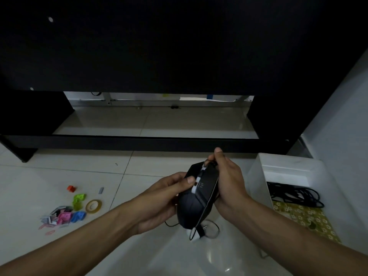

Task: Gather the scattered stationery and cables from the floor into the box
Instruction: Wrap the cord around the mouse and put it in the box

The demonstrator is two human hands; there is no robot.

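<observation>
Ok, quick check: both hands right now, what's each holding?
Left hand: holding the black computer mouse, thumb on top.
Right hand: holding the same mouse, fingers pinching at its front end.

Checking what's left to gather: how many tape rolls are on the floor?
1. The tape roll lies on the floor at left, right of the clips. Others could be hidden under that pile or out of view.

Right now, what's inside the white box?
A coil of black cable lies inside the white box on a green floral-patterned sheet. The right forearm covers the box's near corner, so anything there is hidden.
</observation>
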